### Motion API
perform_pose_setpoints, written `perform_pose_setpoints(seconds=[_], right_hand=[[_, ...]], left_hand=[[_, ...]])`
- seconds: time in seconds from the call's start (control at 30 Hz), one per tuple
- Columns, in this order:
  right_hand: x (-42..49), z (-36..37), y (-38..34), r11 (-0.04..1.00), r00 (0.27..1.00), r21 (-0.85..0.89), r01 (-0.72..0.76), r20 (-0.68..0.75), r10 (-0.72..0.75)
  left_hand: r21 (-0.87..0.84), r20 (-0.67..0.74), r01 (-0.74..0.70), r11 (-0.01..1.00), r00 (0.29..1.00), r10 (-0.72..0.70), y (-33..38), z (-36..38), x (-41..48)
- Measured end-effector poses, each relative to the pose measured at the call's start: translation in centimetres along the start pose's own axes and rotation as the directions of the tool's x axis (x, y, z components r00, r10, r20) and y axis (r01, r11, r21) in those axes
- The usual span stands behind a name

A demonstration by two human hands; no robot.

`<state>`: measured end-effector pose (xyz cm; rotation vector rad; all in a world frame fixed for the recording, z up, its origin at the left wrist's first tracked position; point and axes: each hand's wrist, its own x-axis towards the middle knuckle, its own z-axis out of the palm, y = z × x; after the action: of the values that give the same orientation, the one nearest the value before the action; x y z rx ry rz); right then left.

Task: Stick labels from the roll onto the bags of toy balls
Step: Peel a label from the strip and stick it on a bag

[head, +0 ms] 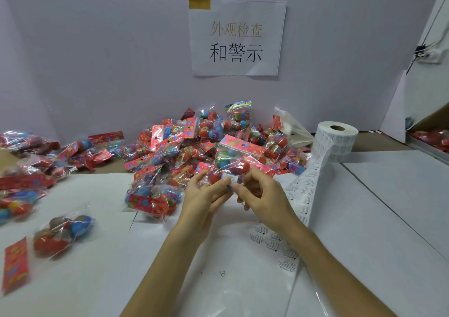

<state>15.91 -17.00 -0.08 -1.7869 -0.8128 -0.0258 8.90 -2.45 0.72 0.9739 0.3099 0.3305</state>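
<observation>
1. Two stretches of bare white surface (388, 207) lie open: one to the right of the arms, crossed by a dark seam, and one at the near left among loose bags (60, 234). A pale wall (97, 49) with a paper sign (237, 37) closes the back.
2. A pile of bags (179, 146) fills the back middle against the wall, just beyond the hands, and more bags spread along the left edge.
3. The roll (336, 141) stands upright just right of the pile. Its strip of labels (303, 190) trails toward the viewer, close beside the right forearm.
4. One bag (233, 161) is raised in front of the pile with its pink header card tilted on top and red and blue balls inside. Both hands are at its lower edge.
5. The left hand (204, 195) pinches that edge, thumb on top and fingers beneath. The right hand (262, 195), fingers curled, pinches at the small white label (230, 178) on the same edge — between the two thumbs.
6. Whether the right hand grips the label alone or the film as well cannot be told. The print on the labels is too small to read, the far-left bags are blurred and cut by the frame, and the strip's near end passes under the right arm — hidden there.
</observation>
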Motion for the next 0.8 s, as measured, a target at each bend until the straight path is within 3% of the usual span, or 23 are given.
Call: perform_pose_setpoints(seconds=[0.13, 0.33, 0.47, 0.63, 0.8], right_hand=[[0.0, 0.0, 0.1, 1.0, 1.0, 0.004, -0.028, -0.01, 0.028], [0.7, -0.8, -0.2, 0.92, 0.945, 0.262, -0.293, -0.069, 0.321], [0.9, -1.7, -0.3, 0.864, 0.933, 0.445, -0.237, -0.145, 0.33], [1.0, -2.3, -0.1, 0.913, 0.965, 0.347, -0.213, -0.072, 0.252], [0.6, -1.4, 0.2, 0.912, 0.93, 0.196, -0.362, 0.146, 0.337]], left_hand=[[-0.039, -0.017, 0.019, 0.999, 1.0, -0.019, 0.0, 0.0, 0.2], [0.145, -0.071, -0.04, 0.989, 0.996, 0.05, 0.0, 0.0, 0.5], [0.218, -0.051, -0.053, 0.975, 0.997, 0.065, -0.2, 0.1, 0.5], [0.07, -0.109, -0.035, 0.997, 0.993, 0.043, 0.2, -0.3, 0.6], [0.065, -0.191, -0.1, 0.993, 0.975, 0.111, 0.5, -0.7, 0.7]])
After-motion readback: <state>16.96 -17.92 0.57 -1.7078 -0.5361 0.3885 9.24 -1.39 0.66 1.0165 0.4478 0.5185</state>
